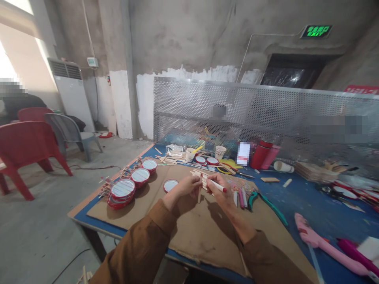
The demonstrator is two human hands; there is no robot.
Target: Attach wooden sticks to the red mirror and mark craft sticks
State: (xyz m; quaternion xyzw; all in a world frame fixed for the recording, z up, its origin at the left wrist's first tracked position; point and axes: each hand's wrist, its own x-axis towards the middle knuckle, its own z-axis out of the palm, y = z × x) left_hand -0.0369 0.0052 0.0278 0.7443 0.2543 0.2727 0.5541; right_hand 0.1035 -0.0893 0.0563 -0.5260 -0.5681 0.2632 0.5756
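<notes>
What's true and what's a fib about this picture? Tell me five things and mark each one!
1. The right hand holds a white and red marker. True.
2. The left hand holds a paper cup. False: it holds a thin wooden stick.
3. The pink glue gun lies on the cardboard. False: it lies on the blue tabletop, at the right of the picture.
4. The exit sign has green letters. True.
5. Every chair is red. False: one is a grey chair.
</notes>
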